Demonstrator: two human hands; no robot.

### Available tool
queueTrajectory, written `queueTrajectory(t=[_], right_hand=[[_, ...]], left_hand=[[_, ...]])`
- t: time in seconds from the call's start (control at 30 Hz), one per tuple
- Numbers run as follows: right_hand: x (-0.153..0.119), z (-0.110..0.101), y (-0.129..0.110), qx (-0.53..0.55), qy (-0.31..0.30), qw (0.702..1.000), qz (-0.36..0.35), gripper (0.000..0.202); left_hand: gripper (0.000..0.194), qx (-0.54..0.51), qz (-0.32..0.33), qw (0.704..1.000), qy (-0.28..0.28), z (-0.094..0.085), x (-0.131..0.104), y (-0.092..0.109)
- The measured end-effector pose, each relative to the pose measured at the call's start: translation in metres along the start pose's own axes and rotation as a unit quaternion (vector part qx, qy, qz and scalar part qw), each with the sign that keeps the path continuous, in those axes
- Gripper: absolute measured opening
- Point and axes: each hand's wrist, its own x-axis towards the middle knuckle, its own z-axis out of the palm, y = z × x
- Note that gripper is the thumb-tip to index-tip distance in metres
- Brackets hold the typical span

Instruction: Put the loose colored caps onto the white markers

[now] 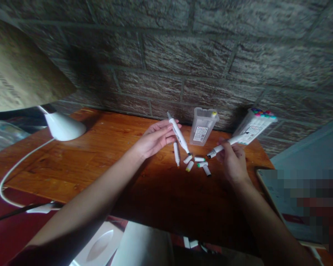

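Note:
My left hand pinches an uncapped white marker, its thin tip pointing up and back. Another uncapped white marker is held in my right hand, tilted, with its dark tip toward the right. On the wooden table between my hands lie several loose caps, some with green, yellow or black ends. A white marker with an orange end lies just below my left fingers. Behind the caps stands a clear plastic case with one yellow-ended marker in it.
A second case full of colourful markers stands at the back right, near the brick wall. A lamp with a white base and its cable are at the left. A tablet-like panel is at the right edge.

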Motion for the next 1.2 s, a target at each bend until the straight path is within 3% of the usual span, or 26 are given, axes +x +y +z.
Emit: queueTrajectory(t=[0.33, 0.57, 0.67, 0.73, 0.8, 0.9, 1.0, 1.13, 1.2], right_hand=[[-0.002, 0.002, -0.003, 0.046, -0.001, 0.999, 0.019, 0.037], [-0.004, 0.005, -0.002, 0.022, -0.018, 1.000, 0.006, 0.039], [-0.001, 0.001, -0.001, -0.013, -0.010, 1.000, -0.001, 0.038], [0.004, -0.007, 0.000, -0.091, -0.010, 0.996, -0.014, 0.041], [0.011, -0.019, 0.002, -0.225, -0.041, 0.973, -0.032, 0.045], [0.019, -0.037, 0.005, -0.415, -0.120, 0.901, -0.038, 0.043], [0.022, -0.048, 0.007, -0.499, -0.165, 0.850, -0.037, 0.037], [0.022, -0.056, 0.005, -0.567, -0.156, 0.809, -0.017, 0.049], [0.021, -0.057, 0.000, -0.578, -0.125, 0.806, -0.018, 0.054]], left_hand=[[0.014, -0.017, -0.005, 1.000, -0.011, 0.001, -0.001, -0.002], [0.010, -0.029, -0.003, 1.000, -0.007, 0.000, 0.000, -0.003], [0.015, -0.035, 0.000, 0.999, -0.010, 0.000, 0.000, -0.003], [0.017, -0.026, -0.001, 1.000, -0.009, 0.000, 0.000, -0.004], [0.018, -0.004, -0.003, 1.000, -0.007, 0.000, 0.001, -0.005], [0.023, 0.028, -0.002, 1.000, -0.010, 0.001, 0.001, -0.008], [0.028, 0.056, -0.004, 0.998, -0.011, 0.002, 0.000, -0.015], [0.026, 0.100, 0.005, 0.995, -0.021, 0.005, -0.001, -0.028], [0.025, 0.117, 0.011, 0.993, -0.032, 0.009, -0.002, -0.034]])
